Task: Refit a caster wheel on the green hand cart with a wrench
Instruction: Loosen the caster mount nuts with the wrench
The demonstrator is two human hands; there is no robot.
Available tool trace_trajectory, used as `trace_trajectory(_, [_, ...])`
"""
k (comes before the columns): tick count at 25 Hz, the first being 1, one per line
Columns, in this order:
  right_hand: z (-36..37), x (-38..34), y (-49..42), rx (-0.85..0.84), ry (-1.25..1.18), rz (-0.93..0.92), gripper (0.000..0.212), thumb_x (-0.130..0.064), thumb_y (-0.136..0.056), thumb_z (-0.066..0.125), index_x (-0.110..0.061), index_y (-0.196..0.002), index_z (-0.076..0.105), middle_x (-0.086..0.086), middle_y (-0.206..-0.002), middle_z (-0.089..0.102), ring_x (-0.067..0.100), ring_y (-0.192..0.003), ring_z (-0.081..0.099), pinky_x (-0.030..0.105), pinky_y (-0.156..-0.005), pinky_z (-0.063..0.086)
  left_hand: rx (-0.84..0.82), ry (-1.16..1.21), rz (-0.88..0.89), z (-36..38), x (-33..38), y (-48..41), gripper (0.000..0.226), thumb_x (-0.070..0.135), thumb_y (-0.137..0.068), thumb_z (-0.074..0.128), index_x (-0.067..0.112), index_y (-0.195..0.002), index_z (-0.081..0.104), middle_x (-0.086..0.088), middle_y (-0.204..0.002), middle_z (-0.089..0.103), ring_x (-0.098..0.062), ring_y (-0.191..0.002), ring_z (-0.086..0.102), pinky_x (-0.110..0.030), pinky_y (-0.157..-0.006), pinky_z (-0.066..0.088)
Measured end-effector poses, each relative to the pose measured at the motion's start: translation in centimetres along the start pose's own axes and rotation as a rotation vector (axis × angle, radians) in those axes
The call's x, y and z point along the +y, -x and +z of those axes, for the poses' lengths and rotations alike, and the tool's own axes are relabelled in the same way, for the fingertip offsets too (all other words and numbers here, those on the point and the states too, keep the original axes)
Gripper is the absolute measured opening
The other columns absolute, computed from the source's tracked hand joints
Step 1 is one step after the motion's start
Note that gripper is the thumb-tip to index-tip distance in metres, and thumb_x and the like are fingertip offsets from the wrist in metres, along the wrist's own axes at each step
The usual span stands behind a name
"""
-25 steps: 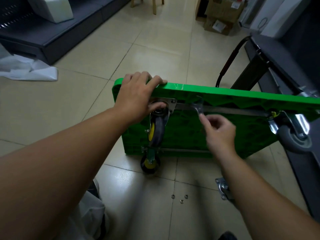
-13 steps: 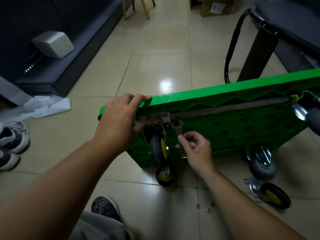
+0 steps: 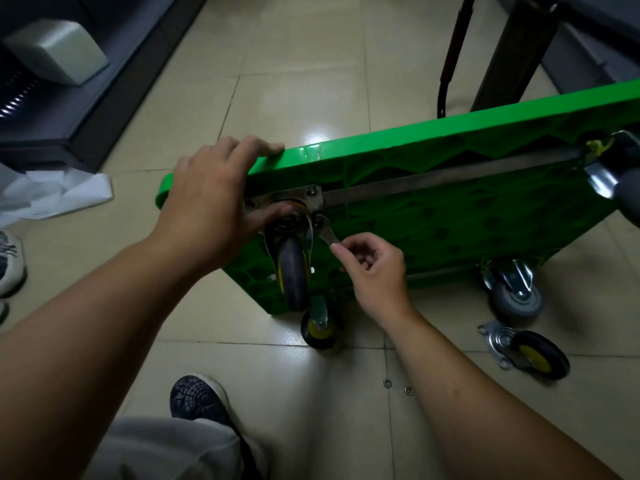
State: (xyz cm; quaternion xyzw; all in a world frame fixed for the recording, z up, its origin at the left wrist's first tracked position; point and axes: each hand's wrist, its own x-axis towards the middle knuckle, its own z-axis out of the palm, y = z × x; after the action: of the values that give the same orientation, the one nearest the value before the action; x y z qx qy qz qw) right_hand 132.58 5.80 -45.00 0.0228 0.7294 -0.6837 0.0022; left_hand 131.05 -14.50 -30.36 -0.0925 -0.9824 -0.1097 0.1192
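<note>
The green hand cart (image 3: 433, 202) stands on its side edge with its underside facing me. A black-and-yellow caster wheel (image 3: 293, 271) sits with its metal plate (image 3: 304, 199) against the cart's upper left corner. My left hand (image 3: 214, 202) grips that corner, fingers over the top edge and thumb pressing by the plate. My right hand (image 3: 372, 268) pinches the handle of a small wrench (image 3: 325, 232) whose jaw sits at the plate's lower right bolt.
A loose black caster (image 3: 530, 351) lies on the tile floor at the right, with small washers (image 3: 398, 386) beside it. A grey caster (image 3: 516, 292) and another black one (image 3: 322, 327) sit along the cart's lower edge. My shoe (image 3: 199, 398) is below; white paper (image 3: 55, 195) lies left.
My right hand has carried the wrench from the steel bar down to the plate's lower right bolt. The view has shifted closer. My left hand keeps its grip on the corner.
</note>
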Motion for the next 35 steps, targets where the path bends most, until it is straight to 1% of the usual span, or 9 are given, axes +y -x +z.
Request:
trace_trajectory(7, [1.1,0.4,-1.1,0.074,-0.012,0.06,0.012,-0.019,-0.086,0.078,-0.015,-0.08,0.068,-0.001,-0.076,0.068,0.0,-0.069,0.063,0.012,-0.062,0.048,0.016,-0.008,0.001,0.0,0.2,0.0,0.068,0.053,-0.08,0.07,0.031,-0.141,0.048,-0.005,-0.124,0.057,-0.028,-0.11,0.051,-0.043,-0.093,0.035])
trace_trajectory(11, [2.1,1.1,-1.2,0.042,-0.148,0.181,0.012,-0.014,-0.088,0.076,-0.004,-0.086,0.069,0.003,-0.078,0.069,-0.002,-0.069,0.066,0.013,-0.064,0.049,0.011,-0.009,-0.004,0.0,0.3,0.0,0.069,0.056,-0.08,0.068,0.031,-0.141,0.048,-0.004,-0.123,0.056,-0.027,-0.11,0.051,-0.041,-0.092,0.033])
trace_trajectory(14, [1.9,0.5,-1.3,0.068,-0.068,0.062,0.01,-0.016,-0.087,0.077,-0.012,-0.082,0.07,0.001,-0.077,0.07,0.002,-0.072,0.066,0.015,-0.066,0.049,0.012,-0.006,-0.001,-0.1,0.2,0.0,0.068,0.056,-0.08,0.069,0.031,-0.14,0.049,-0.003,-0.123,0.056,-0.026,-0.111,0.051,-0.037,-0.09,0.03])
trace_trajectory(17, [-0.5,-1.0,-2.0,0.054,0.156,-0.086,0.012,-0.024,-0.084,0.08,-0.016,-0.081,0.071,-0.006,-0.075,0.068,0.0,-0.074,0.063,0.015,-0.067,0.048,0.009,-0.006,-0.001,-0.1,0.3,0.0,0.068,0.054,-0.082,0.072,0.032,-0.141,0.048,-0.003,-0.123,0.056,-0.026,-0.112,0.051,-0.035,-0.089,0.027])
trace_trajectory(19, [-2.2,-2.8,-2.7,0.078,0.452,-0.229,0.02,-0.039,-0.081,0.08,-0.02,-0.083,0.073,-0.007,-0.077,0.07,0.018,-0.083,0.062,0.032,-0.072,0.051,0.005,-0.009,-0.005,-0.2,0.4,0.0,0.068,0.054,-0.082,0.072,0.033,-0.142,0.047,-0.002,-0.123,0.055,-0.025,-0.112,0.05,-0.036,-0.09,0.028])
trace_trajectory(23, [-2.7,-9.3,-2.7,0.021,1.073,-0.306,0.032,-0.052,-0.085,0.07,-0.02,-0.091,0.073,0.003,-0.083,0.071,0.024,-0.09,0.043,0.035,-0.079,0.032,0.0,-0.011,-0.012,-0.2,0.5,0.0,0.068,0.056,-0.082,0.07,0.034,-0.142,0.046,-0.002,-0.123,0.054,-0.025,-0.113,0.049,-0.034,-0.091,0.026])
trace_trajectory(27, [-1.0,-11.8,-1.3,0.11,1.31,-0.43,0.03,-0.051,-0.089,0.067,-0.021,-0.091,0.069,0.002,-0.079,0.067,0.022,-0.079,0.051,0.038,-0.088,0.028,0.009,-0.018,-0.006,0.0,0.5,0.1,0.067,0.056,-0.083,0.07,0.033,-0.142,0.047,-0.002,-0.123,0.055,-0.025,-0.113,0.05,-0.036,-0.092,0.029])
trace_trajectory(32, [-4.4,-9.8,-3.0,-0.095,1.005,-0.267,0.028,-0.054,-0.079,0.074,-0.028,-0.084,0.068,-0.011,-0.081,0.064,0.018,-0.089,0.047,0.035,-0.08,0.036,0.008,-0.013,-0.011,0.2,0.4,0.1,0.068,0.06,-0.081,0.066,0.033,-0.141,0.047,-0.001,-0.122,0.056,-0.023,-0.112,0.05,-0.039,-0.096,0.032])
trace_trajectory(35, [-7.2,-6.5,-3.2,-0.089,0.402,-0.083,0.022,-0.04,-0.07,0.085,-0.025,-0.079,0.072,-0.008,-0.077,0.07,0.01,-0.079,0.065,0.026,-0.072,0.053,0.017,-0.018,-0.012,0.3,0.3,0.0,0.068,0.058,-0.082,0.068,0.032,-0.141,0.047,-0.001,-0.123,0.056,-0.024,-0.113,0.05,-0.04,-0.097,0.032])
